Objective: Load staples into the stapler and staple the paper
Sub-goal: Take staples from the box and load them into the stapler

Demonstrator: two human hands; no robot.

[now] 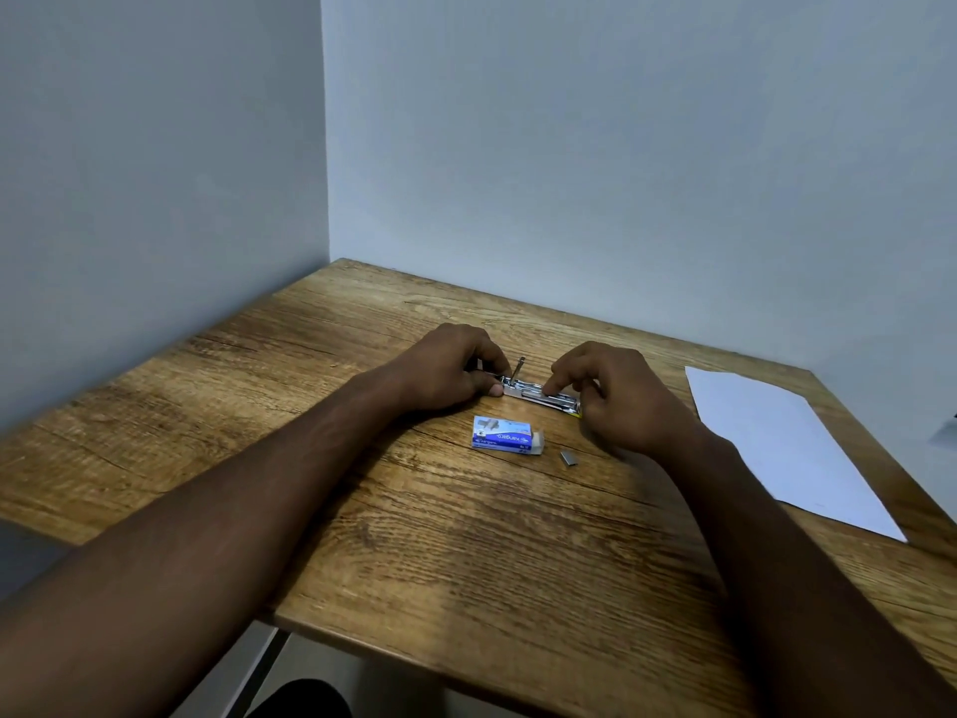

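Observation:
A small metal stapler [538,395] lies opened out flat on the wooden table [466,536], its staple channel facing up and a thin rod sticking up near its left end. My left hand [445,367] grips the stapler's left end. My right hand [616,393] holds the right end, with its forefinger pressing down on a strip of staples in the channel. A blue staple box [505,433] with its flap open lies just in front of the stapler. A short loose strip of staples [569,457] rests to the right of the box. White paper [787,448] lies at the right.
Grey walls meet in a corner behind the table. The table's front edge runs diagonally at the lower left, with a metal leg and a dark shape below it. The paper reaches close to the table's right edge.

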